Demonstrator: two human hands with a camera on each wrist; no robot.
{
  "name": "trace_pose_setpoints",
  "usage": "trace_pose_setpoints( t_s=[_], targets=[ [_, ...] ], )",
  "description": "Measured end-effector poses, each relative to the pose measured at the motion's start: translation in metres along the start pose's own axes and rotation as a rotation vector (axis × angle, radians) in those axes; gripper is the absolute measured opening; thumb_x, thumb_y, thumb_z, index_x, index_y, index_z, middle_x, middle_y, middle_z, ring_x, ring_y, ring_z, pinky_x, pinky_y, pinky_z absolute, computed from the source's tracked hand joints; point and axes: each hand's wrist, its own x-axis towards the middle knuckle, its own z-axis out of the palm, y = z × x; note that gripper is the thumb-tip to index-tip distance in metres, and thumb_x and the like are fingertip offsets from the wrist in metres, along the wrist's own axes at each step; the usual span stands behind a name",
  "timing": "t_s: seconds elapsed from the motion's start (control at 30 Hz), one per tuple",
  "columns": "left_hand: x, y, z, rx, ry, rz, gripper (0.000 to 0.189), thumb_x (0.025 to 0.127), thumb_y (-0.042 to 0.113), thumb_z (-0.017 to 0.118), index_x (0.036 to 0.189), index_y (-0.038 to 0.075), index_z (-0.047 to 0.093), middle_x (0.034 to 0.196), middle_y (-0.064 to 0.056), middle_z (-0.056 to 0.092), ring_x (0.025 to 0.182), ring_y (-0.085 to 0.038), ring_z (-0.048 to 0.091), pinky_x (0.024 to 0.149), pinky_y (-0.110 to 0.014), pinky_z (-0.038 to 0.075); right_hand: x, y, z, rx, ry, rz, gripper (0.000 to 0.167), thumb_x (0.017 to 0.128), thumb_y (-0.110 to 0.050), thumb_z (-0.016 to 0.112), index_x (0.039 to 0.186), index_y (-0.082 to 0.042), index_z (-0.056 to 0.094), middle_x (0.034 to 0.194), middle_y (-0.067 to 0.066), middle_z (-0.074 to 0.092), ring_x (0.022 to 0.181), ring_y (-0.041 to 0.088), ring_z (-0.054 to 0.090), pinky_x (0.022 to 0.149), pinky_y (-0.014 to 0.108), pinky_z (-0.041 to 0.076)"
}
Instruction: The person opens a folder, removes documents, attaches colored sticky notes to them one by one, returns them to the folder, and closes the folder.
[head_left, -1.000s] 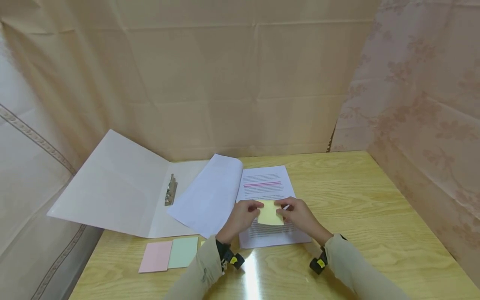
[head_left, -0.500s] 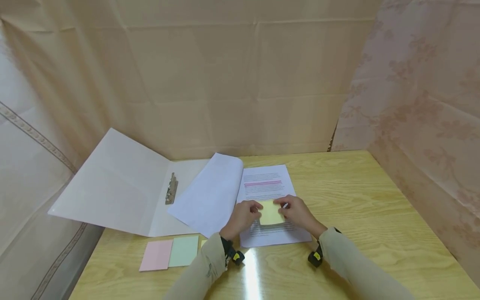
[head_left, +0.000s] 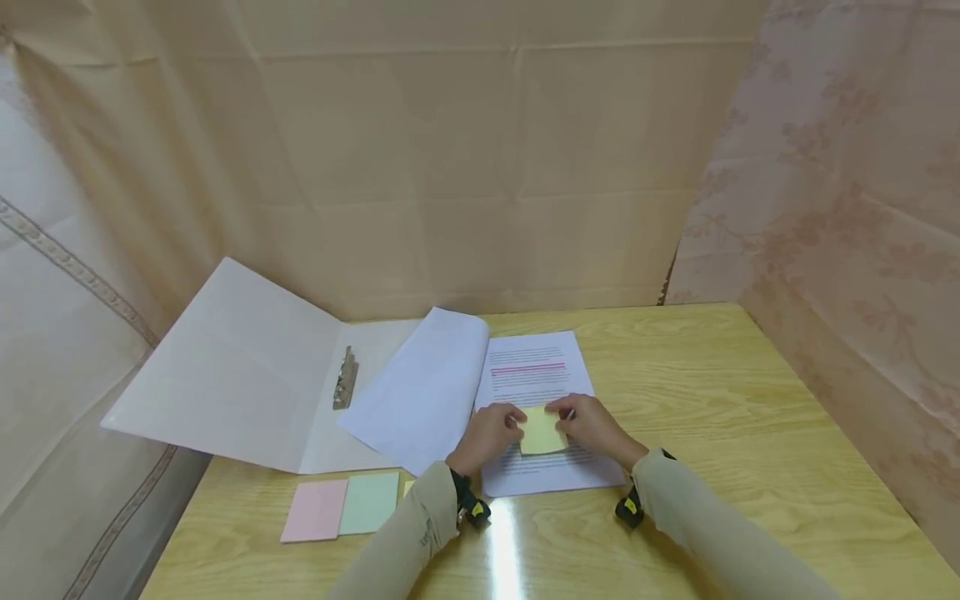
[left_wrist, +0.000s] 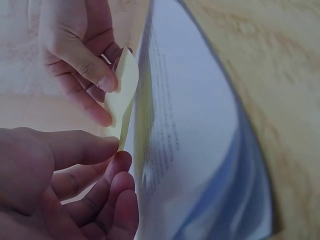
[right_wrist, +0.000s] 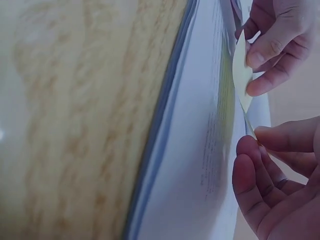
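Observation:
A yellow sticky note (head_left: 543, 432) is stretched between both hands, just above a printed page (head_left: 525, 482) in the head view. My left hand (head_left: 486, 435) pinches its left edge between thumb and fingers. On the other edge, my right hand (head_left: 596, 427) pinches it the same way. Both wrist views show the note (left_wrist: 125, 85) slightly bowed and apart from the stack of printed sheets (right_wrist: 200, 130) beneath. A pink highlighted band crosses the upper text of the page. Yellow colour shows on the page under the note in the wrist views.
Left of the stack lies a turned-over sheet (head_left: 420, 392), overlapping an open white folder (head_left: 225, 375) with a metal clip (head_left: 346, 379). Pink (head_left: 315, 511) and green (head_left: 369, 503) sticky pads sit at the front left. A yellow pad is partly hidden by the left sleeve (head_left: 408, 529).
The note has shifted very slightly right and down, with both hands still pinching it. The rest of the table looks the same, apart from a small camera shift.

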Motion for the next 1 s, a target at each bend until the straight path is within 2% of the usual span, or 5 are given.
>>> trace_pose_setpoints(
  t_s=[0.3, 0.57, 0.67, 0.83, 1.0],
  targets=[
    [0.0, -0.004, 0.007, 0.058, 0.012, 0.018, 0.014, 0.083, 0.012, 0.07, 0.097, 0.011, 0.071, 0.076, 0.003, 0.064, 0.066, -0.009, 0.053, 0.06, -0.023, 0.041, 0.001, 0.006, 0.003, -0.099, -0.059, 0.037, 0.029, 0.084, 0.0, 0.066, 0.113, -0.002, 0.07, 0.088, 0.005, 0.063, 0.08, 0.016, 0.053, 0.07, 0.029, 0.043],
    [0.003, -0.005, 0.007, 0.141, 0.013, 0.079, 0.022, 0.081, 0.009, 0.069, 0.104, 0.009, 0.07, 0.076, 0.002, 0.065, 0.065, -0.007, 0.052, 0.061, -0.022, 0.041, 0.003, 0.005, 0.005, -0.175, -0.062, 0.017, 0.032, 0.08, 0.001, 0.065, 0.111, -0.001, 0.071, 0.082, 0.004, 0.06, 0.073, 0.016, 0.05, 0.065, 0.027, 0.039],
    [0.005, -0.006, 0.007, 0.165, -0.021, 0.095, 0.034, 0.082, 0.008, 0.068, 0.117, 0.008, 0.068, 0.076, 0.001, 0.065, 0.065, -0.008, 0.052, 0.061, -0.022, 0.041, 0.002, 0.002, 0.006, -0.254, -0.06, -0.027, 0.033, 0.08, 0.002, 0.064, 0.112, -0.001, 0.071, 0.08, 0.004, 0.056, 0.07, 0.016, 0.047, 0.062, 0.026, 0.037],
    [0.004, -0.005, 0.006, 0.251, -0.102, 0.161, 0.049, 0.087, 0.014, 0.07, 0.134, 0.006, 0.058, 0.073, -0.001, 0.062, 0.065, -0.009, 0.049, 0.061, -0.022, 0.04, -0.002, -0.003, 0.011, -0.54, -0.063, -0.191, 0.023, 0.088, -0.003, 0.062, 0.109, -0.005, 0.07, 0.079, 0.011, 0.055, 0.063, 0.017, 0.043, 0.054, 0.028, 0.036],
    [0.003, -0.004, 0.004, 0.321, -0.13, 0.24, 0.043, 0.086, 0.022, 0.073, 0.122, 0.002, 0.064, 0.063, 0.003, 0.049, 0.059, -0.01, 0.042, 0.057, -0.021, 0.034, -0.006, -0.01, 0.016, -0.64, -0.083, -0.257, 0.033, 0.093, -0.014, 0.06, 0.126, -0.008, 0.063, 0.076, 0.015, 0.062, 0.062, 0.024, 0.054, 0.054, 0.039, 0.045]
  ],
)
